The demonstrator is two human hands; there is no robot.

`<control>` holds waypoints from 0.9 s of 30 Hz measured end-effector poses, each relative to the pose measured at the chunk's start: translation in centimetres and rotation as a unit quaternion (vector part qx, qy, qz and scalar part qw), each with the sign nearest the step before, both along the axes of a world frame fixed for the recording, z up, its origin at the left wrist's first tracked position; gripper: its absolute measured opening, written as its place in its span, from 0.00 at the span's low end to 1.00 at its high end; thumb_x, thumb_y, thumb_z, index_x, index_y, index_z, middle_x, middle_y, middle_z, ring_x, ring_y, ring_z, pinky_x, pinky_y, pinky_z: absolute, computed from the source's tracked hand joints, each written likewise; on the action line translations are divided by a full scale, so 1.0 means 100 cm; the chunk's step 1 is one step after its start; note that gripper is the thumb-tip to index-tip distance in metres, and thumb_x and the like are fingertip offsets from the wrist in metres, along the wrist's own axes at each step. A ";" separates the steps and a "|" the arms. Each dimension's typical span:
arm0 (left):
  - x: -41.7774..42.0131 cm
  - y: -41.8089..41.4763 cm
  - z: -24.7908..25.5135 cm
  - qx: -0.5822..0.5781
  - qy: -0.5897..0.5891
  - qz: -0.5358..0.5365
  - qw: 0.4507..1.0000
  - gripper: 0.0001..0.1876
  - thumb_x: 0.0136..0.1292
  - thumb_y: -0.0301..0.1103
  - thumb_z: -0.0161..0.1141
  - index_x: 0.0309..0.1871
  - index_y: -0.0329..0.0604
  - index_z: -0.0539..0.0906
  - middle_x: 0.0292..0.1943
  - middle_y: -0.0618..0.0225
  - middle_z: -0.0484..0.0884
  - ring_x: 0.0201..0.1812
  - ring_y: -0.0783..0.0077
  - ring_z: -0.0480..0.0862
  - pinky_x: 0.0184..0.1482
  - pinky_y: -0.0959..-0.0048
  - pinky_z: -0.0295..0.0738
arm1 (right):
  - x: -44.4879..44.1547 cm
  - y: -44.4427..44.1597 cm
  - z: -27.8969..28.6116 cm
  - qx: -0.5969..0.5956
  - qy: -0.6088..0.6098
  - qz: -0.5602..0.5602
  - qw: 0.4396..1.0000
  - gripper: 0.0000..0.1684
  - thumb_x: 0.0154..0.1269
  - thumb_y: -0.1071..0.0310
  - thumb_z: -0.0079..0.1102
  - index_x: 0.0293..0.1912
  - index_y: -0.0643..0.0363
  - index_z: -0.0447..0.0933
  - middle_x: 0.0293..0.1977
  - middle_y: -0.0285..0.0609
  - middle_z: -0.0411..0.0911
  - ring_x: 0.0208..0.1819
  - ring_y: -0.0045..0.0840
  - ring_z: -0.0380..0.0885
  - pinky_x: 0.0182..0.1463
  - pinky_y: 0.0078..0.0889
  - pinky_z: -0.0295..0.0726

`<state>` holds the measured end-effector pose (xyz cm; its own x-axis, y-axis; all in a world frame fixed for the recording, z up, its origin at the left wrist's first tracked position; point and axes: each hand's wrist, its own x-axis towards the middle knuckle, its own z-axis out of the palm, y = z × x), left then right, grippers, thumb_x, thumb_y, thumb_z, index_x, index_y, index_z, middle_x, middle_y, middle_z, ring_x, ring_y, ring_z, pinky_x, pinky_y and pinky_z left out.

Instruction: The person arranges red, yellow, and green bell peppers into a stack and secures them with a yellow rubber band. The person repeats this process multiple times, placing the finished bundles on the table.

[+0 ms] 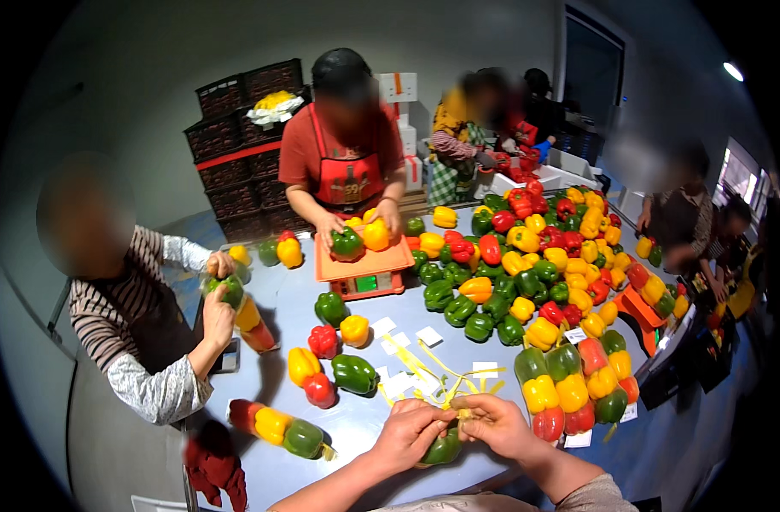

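My left hand (415, 432) and my right hand (492, 422) meet near the table's front edge, pinching a yellow tie between their fingertips. Directly below them is a green bell pepper (442, 448), its lower part hidden by my wrists and body; it seems to be in a clear bag, with the tie at the bag's neck. Just beyond my hands lie loose yellow ties (409, 358) and white labels (399, 384). Bagged rows of green, yellow and red peppers (572, 392) lie to the right. Another bagged row (276, 430) rests at the left, its neck tied.
Loose peppers (354, 374) lie left of the ties, with a large pepper pile (524, 262) at the back right. Across the table, a co-worker sets peppers on an orange scale (364, 259). Another co-worker at the left holds a bagged row (249, 313).
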<state>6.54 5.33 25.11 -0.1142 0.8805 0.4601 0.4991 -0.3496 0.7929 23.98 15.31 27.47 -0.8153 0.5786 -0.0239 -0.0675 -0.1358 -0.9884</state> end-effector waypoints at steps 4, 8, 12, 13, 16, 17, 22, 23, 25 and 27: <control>-0.003 0.003 -0.004 0.019 0.018 0.039 0.999 0.04 0.67 0.29 0.58 0.36 0.43 0.82 0.29 0.68 0.80 0.36 0.62 0.78 0.46 0.66 0.68 | -0.017 0.003 -0.004 0.587 0.036 -0.076 0.806 0.16 0.52 0.80 0.63 0.44 0.63 0.78 0.34 0.49 0.80 0.35 0.41 0.81 0.40 0.38 0.78; 0.001 0.010 -0.017 0.045 0.013 0.033 0.998 0.04 0.67 0.30 0.58 0.37 0.42 0.81 0.29 0.68 0.79 0.38 0.62 0.78 0.48 0.65 0.67 | -0.020 0.003 0.003 0.643 0.036 -0.098 0.759 0.13 0.53 0.80 0.65 0.40 0.61 0.78 0.31 0.46 0.80 0.32 0.40 0.80 0.36 0.38 0.77; -0.002 0.007 -0.016 0.015 0.002 0.017 1.000 0.03 0.65 0.31 0.60 0.38 0.42 0.80 0.30 0.69 0.79 0.39 0.63 0.77 0.50 0.65 0.66 | -0.017 0.011 0.002 0.621 0.025 -0.069 0.780 0.15 0.52 0.78 0.66 0.40 0.61 0.75 0.28 0.45 0.79 0.31 0.40 0.79 0.35 0.37 0.77; -0.002 0.006 -0.015 0.012 -0.005 0.009 1.000 0.04 0.65 0.31 0.61 0.38 0.42 0.80 0.31 0.69 0.79 0.40 0.63 0.77 0.50 0.65 0.66 | -0.015 0.014 0.000 0.606 0.017 -0.061 0.793 0.15 0.52 0.78 0.67 0.41 0.61 0.75 0.28 0.45 0.78 0.31 0.40 0.79 0.35 0.36 0.77; -0.002 0.004 -0.010 0.025 -0.008 0.007 1.000 0.06 0.62 0.33 0.64 0.38 0.43 0.80 0.34 0.68 0.79 0.41 0.63 0.77 0.50 0.66 0.66 | -0.016 0.017 -0.012 0.508 0.013 -0.069 0.858 0.16 0.57 0.77 0.65 0.43 0.63 0.71 0.25 0.43 0.76 0.23 0.31 0.77 0.28 0.29 0.74; -0.002 0.003 -0.007 0.011 0.003 0.006 1.000 0.07 0.61 0.33 0.65 0.38 0.43 0.80 0.35 0.68 0.79 0.41 0.63 0.77 0.50 0.66 0.66 | -0.015 0.015 -0.014 0.470 0.013 -0.082 0.879 0.15 0.58 0.77 0.64 0.44 0.63 0.70 0.24 0.42 0.76 0.22 0.28 0.76 0.26 0.27 0.73; 0.001 0.002 -0.007 -0.013 0.019 0.005 1.000 0.07 0.60 0.32 0.66 0.39 0.43 0.81 0.38 0.66 0.79 0.44 0.62 0.76 0.51 0.65 0.66 | -0.010 0.021 0.000 0.074 -0.050 0.009 0.996 0.10 0.65 0.77 0.57 0.45 0.66 0.70 0.20 0.38 0.71 0.18 0.19 0.67 0.23 0.21 0.67; 0.001 0.004 -0.009 0.006 0.019 -0.003 1.000 0.06 0.60 0.31 0.65 0.39 0.43 0.81 0.38 0.66 0.80 0.44 0.61 0.76 0.51 0.65 0.66 | -0.009 0.023 0.001 -0.012 -0.052 0.025 0.998 0.09 0.65 0.77 0.56 0.45 0.66 0.71 0.19 0.37 0.71 0.17 0.18 0.66 0.23 0.21 0.66; 0.001 0.007 -0.013 0.046 0.014 -0.022 0.999 0.05 0.61 0.30 0.64 0.39 0.43 0.81 0.40 0.66 0.80 0.45 0.60 0.76 0.52 0.63 0.66 | -0.005 0.025 -0.008 -0.169 0.019 0.047 0.984 0.08 0.65 0.79 0.54 0.44 0.67 0.74 0.20 0.39 0.71 0.18 0.19 0.66 0.24 0.22 0.66; 0.000 0.007 -0.015 0.031 0.030 -0.020 0.999 0.04 0.62 0.29 0.63 0.39 0.42 0.81 0.40 0.65 0.80 0.47 0.60 0.76 0.53 0.62 0.67 | -0.003 0.024 -0.013 -0.241 0.079 0.047 0.966 0.07 0.64 0.79 0.54 0.43 0.67 0.76 0.21 0.41 0.72 0.20 0.20 0.67 0.25 0.23 0.66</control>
